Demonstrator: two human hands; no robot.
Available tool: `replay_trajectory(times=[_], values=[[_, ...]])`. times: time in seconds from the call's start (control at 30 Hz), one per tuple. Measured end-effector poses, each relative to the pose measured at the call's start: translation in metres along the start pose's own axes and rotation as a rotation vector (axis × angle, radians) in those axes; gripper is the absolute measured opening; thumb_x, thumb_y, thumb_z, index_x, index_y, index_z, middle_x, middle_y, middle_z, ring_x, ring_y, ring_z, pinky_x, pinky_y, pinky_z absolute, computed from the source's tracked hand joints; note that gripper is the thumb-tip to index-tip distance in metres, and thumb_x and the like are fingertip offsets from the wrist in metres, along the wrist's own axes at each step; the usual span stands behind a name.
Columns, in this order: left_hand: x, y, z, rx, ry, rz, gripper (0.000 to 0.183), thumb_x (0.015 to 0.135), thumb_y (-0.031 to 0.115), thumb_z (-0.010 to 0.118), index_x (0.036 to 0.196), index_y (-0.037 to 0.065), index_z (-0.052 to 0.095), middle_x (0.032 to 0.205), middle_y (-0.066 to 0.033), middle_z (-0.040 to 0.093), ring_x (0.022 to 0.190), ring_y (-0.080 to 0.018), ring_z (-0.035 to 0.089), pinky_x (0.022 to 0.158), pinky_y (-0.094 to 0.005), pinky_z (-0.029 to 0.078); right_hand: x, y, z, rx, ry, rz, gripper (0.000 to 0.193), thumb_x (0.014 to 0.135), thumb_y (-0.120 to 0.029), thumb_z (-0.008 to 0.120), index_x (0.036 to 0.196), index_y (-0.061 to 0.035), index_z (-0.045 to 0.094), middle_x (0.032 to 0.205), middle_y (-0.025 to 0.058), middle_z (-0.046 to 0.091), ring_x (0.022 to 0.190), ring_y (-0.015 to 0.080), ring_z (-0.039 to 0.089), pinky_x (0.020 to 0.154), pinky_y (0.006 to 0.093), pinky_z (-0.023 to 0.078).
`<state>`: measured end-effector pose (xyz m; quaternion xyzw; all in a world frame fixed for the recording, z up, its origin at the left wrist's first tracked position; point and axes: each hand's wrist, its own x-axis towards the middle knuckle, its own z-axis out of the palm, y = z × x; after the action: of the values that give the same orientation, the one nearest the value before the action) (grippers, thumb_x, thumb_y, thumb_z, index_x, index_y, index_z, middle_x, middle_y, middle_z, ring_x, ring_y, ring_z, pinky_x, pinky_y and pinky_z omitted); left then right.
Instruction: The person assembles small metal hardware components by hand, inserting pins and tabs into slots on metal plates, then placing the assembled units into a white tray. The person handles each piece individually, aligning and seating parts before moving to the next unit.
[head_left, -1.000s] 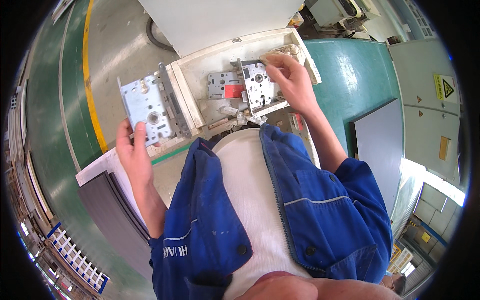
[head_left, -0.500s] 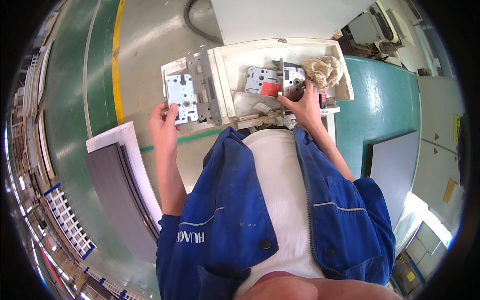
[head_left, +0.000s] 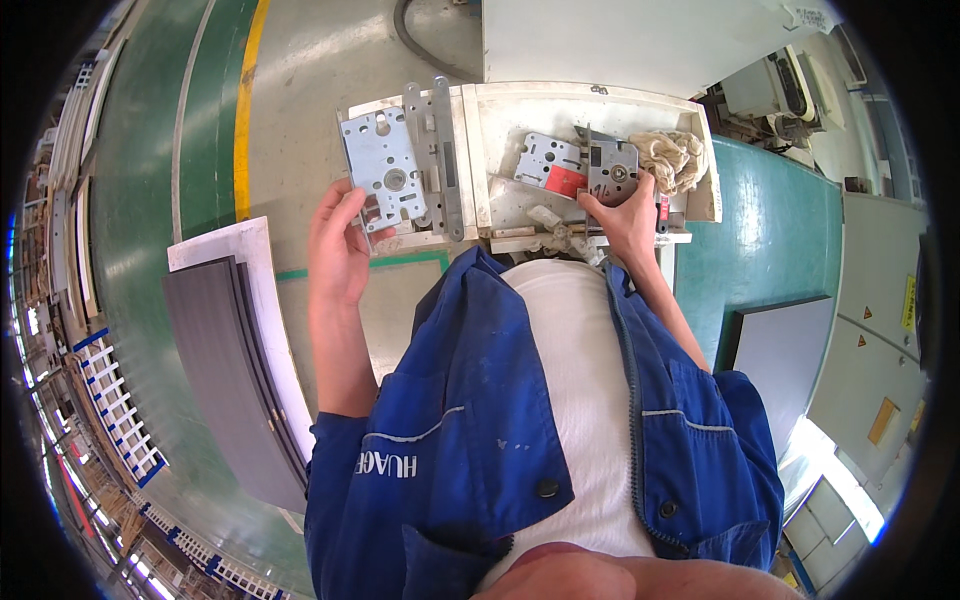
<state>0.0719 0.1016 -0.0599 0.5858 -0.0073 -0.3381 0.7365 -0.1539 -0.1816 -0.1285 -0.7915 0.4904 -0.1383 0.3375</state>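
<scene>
My left hand (head_left: 342,235) is closed on the lower left edge of a silvery mortise lock case (head_left: 372,150), its thumb on the front. The case has a long faceplate and stands over the left part of a white wooden tray. Just right of it, further lock parts with long grey faceplates (head_left: 449,175) rest upright on the tray. My right hand (head_left: 632,222) grips the lower edge of a second lock case (head_left: 612,157) inside the tray, thumb on the left and fingers on the right. A third lock case (head_left: 541,152) with a red label lies beside it.
The white tray (head_left: 560,91) has a divider and holds a crumpled beige rag (head_left: 670,160) at its right end. Crumpled wrapping (head_left: 560,232) lies near its front edge. A white panel (head_left: 600,40) stands behind. Dark boards (head_left: 225,360) lean at the left.
My left hand has brought its lock case upward and closer, so it looks larger. My right hand still grips the second case. The whole view has shifted slightly.
</scene>
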Motion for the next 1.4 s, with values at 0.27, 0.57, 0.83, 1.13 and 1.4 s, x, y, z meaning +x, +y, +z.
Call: replay_trajectory(times=[0.27, 0.57, 0.83, 1.13, 1.4], values=[[0.003, -0.003, -0.006, 0.065, -0.039, 0.062, 0.021, 0.100, 0.019, 0.062, 0.115, 0.004, 0.064, 0.101, -0.0058, 0.071, 0.084, -0.0131, 0.069, 0.067, -0.0306, 0.060, -0.005, -0.017, -0.015, 0.191, -0.020, -0.017, 0.086, 0.066, -0.030, 0.090, 0.126, 0.0111, 0.044, 0.108, 0.0255, 0.066, 0.096, 0.0319, 0.067, 0.088, 0.0408, 0.054], [0.023, -0.017, 0.005, 0.633, 0.256, 0.218, 0.022, 0.091, 0.015, 0.074, 0.102, -0.002, 0.067, 0.076, -0.0051, 0.065, 0.061, -0.0130, 0.059, 0.059, -0.0305, 0.054, -0.016, -0.040, -0.033, 0.528, -0.053, -0.122, 0.078, 0.066, -0.028, 0.089, 0.120, 0.0084, 0.047, 0.109, 0.0198, 0.063, 0.099, 0.0255, 0.063, 0.091, 0.0377, 0.053], [0.034, -0.029, 0.012, 1.295, 0.334, 0.402, 0.028, 0.083, 0.022, 0.078, 0.096, -0.002, 0.070, 0.069, -0.0115, 0.064, 0.064, -0.0254, 0.063, 0.066, -0.0392, 0.052, -0.029, -0.064, -0.054, 0.512, -0.053, -0.169, 0.078, 0.066, -0.022, 0.089, 0.124, 0.0062, 0.045, 0.109, 0.0154, 0.062, 0.100, 0.0193, 0.061, 0.090, 0.0335, 0.053], [0.020, -0.003, 0.042, 1.333, 0.332, 0.554, 0.030, 0.084, 0.017, 0.079, 0.107, 0.001, 0.071, 0.099, -0.0116, 0.071, 0.081, -0.0240, 0.067, 0.071, -0.0379, 0.054, -0.038, -0.085, -0.071, 0.500, -0.066, -0.256, 0.080, 0.064, -0.021, 0.091, 0.123, 0.0041, 0.042, 0.107, 0.0141, 0.060, 0.095, 0.0177, 0.060, 0.084, 0.0327, 0.054], [-0.018, 0.013, 0.166, 0.732, -0.271, 1.079, 0.047, 0.070, 0.001, 0.087, 0.109, 0.003, 0.063, 0.109, -0.0140, 0.061, 0.091, -0.0263, 0.065, 0.078, -0.0360, 0.055, -0.045, -0.108, -0.081, 0.482, -0.039, -0.318, 0.081, 0.066, -0.017, 0.092, 0.124, 0.0061, 0.041, 0.099, 0.0206, 0.065, 0.088, 0.0290, 0.070, 0.075, 0.0385, 0.058]])
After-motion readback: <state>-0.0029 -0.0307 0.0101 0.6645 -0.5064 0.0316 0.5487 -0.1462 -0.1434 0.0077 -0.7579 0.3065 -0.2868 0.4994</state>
